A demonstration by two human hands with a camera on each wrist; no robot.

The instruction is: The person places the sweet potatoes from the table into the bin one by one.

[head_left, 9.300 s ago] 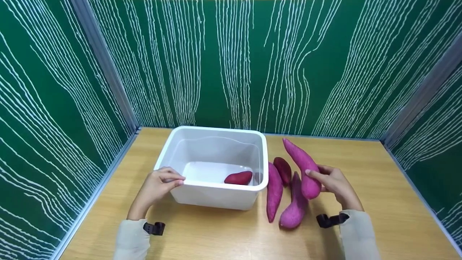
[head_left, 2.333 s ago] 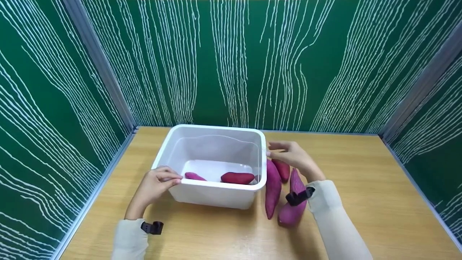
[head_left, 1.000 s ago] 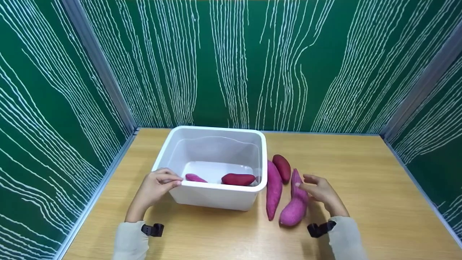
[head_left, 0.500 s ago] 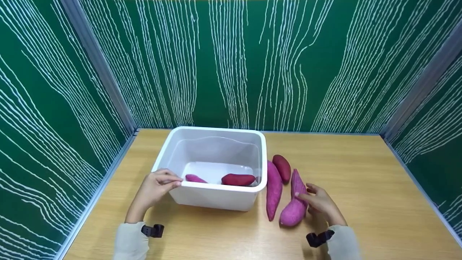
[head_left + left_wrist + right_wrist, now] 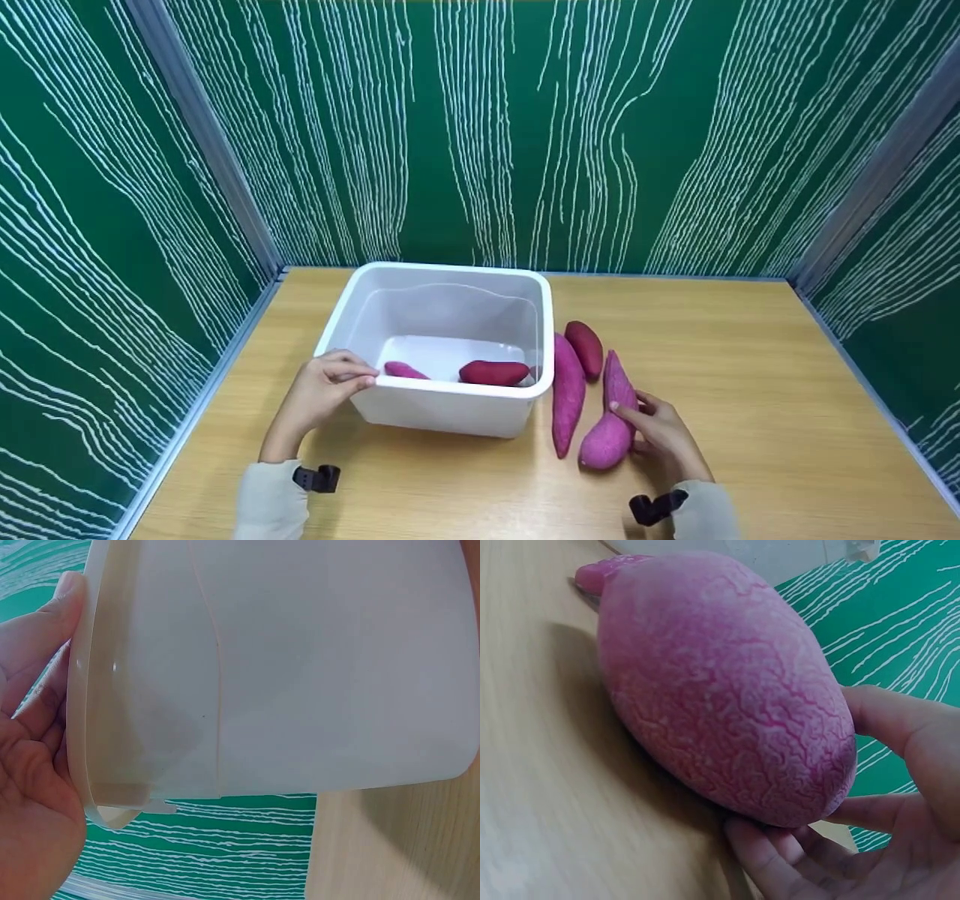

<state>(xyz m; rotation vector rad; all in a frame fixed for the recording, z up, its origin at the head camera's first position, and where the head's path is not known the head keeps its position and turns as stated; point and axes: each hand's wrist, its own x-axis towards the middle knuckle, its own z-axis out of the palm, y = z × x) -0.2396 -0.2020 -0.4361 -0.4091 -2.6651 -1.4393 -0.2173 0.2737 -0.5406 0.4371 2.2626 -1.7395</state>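
My left hand (image 5: 328,388) pinches the front-left rim of a white plastic bin (image 5: 450,405); the left wrist view shows thumb and fingers at the rim of the bin (image 5: 300,667). Around the thick lower part of a pinkish-purple sweet potato (image 5: 609,442) curls my right hand (image 5: 666,433), thumb on top and fingers at its far side. Up close, the sweet potato (image 5: 720,690) has wrinkled skin, and fingertips (image 5: 757,847) reach under its edge. Inside the bin lie a dark red sweet potato (image 5: 493,373) and a pink one (image 5: 405,370), partly hidden by the front wall.
Between bin and right hand, a long pink sweet potato (image 5: 568,397) lies along the bin's right side, with a shorter dark red one (image 5: 585,349) beside it. Green panels with white streaks (image 5: 480,135) enclose the wooden table (image 5: 787,390) at the back and sides.
Earlier, my right hand held a pink sweet potato beside the bin; a pink one now lies inside. The right hand has since moved from the bin's rim down onto another. My left hand stayed.
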